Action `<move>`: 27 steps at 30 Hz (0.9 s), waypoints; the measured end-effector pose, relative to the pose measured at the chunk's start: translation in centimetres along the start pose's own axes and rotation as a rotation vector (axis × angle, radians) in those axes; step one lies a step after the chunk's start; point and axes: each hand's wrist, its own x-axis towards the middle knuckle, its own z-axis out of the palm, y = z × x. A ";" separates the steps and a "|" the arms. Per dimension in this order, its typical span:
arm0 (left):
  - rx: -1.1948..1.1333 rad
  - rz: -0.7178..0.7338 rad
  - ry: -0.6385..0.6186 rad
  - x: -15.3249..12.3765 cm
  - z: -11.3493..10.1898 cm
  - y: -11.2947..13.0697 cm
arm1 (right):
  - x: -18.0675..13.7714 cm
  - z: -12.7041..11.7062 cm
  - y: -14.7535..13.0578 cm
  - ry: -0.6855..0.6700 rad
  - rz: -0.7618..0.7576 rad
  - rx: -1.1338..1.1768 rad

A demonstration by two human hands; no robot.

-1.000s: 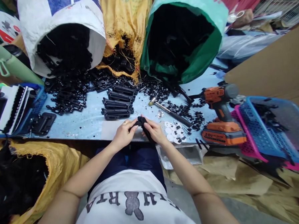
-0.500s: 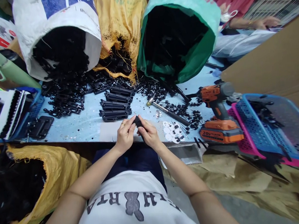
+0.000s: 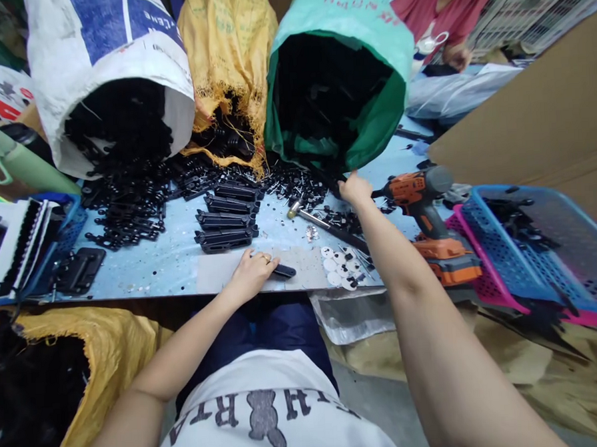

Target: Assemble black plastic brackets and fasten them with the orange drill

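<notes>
My left hand (image 3: 252,274) rests low over a grey board at the table's front edge, its fingers closed on a slim black plastic part (image 3: 285,270) whose rounded end sticks out to the right. My right hand (image 3: 355,188) is stretched forward to the mouth of the green sack (image 3: 335,11). Its fingers are closed on a black plastic part there, though most of that part is lost among other dark pieces. Left of centre, several ribbed black plastic assemblies (image 3: 226,238) lie stacked in a row. A hammer (image 3: 323,223) lies just in front of my right hand.
An orange cordless drill (image 3: 428,217) stands right of my right forearm, beside blue and pink baskets (image 3: 525,265). White and yellow sacks (image 3: 229,47) spill black parts at the back. White discs (image 3: 337,268) lie near the front edge. A co-worker's hand (image 3: 457,56) shows far right.
My hands have parted. The left has lowered the black part to the board, while the right has let go and reached forward and right to the green sack's mouth.
</notes>
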 end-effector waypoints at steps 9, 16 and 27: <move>-0.063 -0.174 0.016 -1.0 0.5 -0.9 | -11.2 -1.9 -1.9 -0.220 -0.590 -0.103; -0.140 -0.101 -0.054 0.4 0.0 -0.9 | -21.5 -0.8 -0.7 -0.364 -1.191 -0.168; -0.153 -0.095 -0.017 0.7 -0.3 -0.1 | -23.5 0.7 -1.1 -0.239 -0.992 -0.241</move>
